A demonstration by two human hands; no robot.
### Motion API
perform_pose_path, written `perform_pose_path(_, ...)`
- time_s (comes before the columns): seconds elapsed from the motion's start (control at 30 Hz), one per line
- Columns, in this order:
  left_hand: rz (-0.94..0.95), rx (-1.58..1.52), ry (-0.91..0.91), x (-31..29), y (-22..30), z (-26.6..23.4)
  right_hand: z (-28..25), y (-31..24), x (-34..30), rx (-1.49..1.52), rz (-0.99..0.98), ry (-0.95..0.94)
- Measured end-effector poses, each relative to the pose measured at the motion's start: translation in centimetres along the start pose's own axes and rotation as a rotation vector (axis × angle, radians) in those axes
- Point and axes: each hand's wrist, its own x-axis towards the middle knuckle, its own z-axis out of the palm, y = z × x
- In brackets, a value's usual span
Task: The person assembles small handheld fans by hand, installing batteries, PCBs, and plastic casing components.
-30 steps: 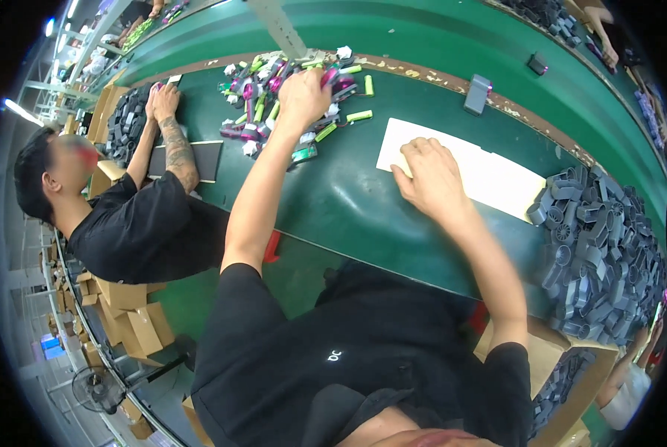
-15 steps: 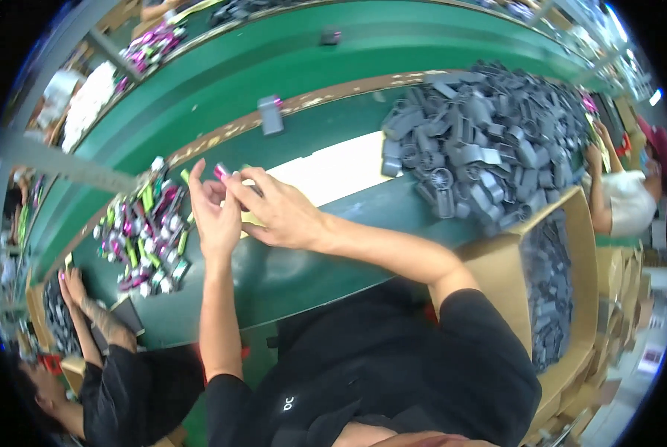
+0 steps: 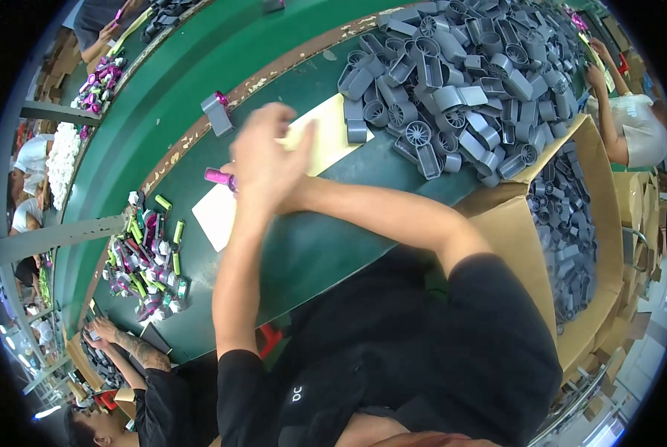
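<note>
My left hand (image 3: 265, 156) is blurred and crosses over my right hand (image 3: 296, 197), above pale yellow paper sheets (image 3: 329, 138). A gap shows between its thumb and curled fingers, with nothing seen in it. My right hand is mostly hidden under the left one; a shiny purple cylindrical part (image 3: 219, 176) sticks out on the left, seemingly in its fingers. Ahead of my left hand, a grey plastic housing with a purple end (image 3: 217, 114) lies by the worn ledge. A big heap of grey plastic housings (image 3: 452, 89) covers the table to the right.
Left on the green table (image 3: 333, 246) lies a pile of purple, green and white parts (image 3: 147, 261). A cardboard box (image 3: 512, 261) of grey housings stands at my right. Co-workers sit at both sides, one person's hands (image 3: 102, 331) at lower left. A metal post (image 3: 58, 240) juts in.
My hands have moved apart from their fingertip contact; the left has swung right across the right one. The purple part now shows left of my wrists. The view has shifted and turned.
</note>
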Motion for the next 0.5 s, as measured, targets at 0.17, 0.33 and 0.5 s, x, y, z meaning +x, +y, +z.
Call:
perform_pose_path(0.17, -0.055, 0.145, -0.244, 2.3, 3.0, 5.3, 1.8, -0.1, 0.0, -0.061, 0.041, 0.005)
perform_pose_path(0.33, 0.003, 0.051, -0.147, 5.3, 3.2, 7.5, 1.2, 0.0, 0.0, -0.039, 0.041, 0.056)
perform_pose_path(0.5, 0.029, -0.12, -0.182, 4.6, 2.1, 7.2, 1.5, 0.5, -0.4, -0.017, 0.043, 0.091)
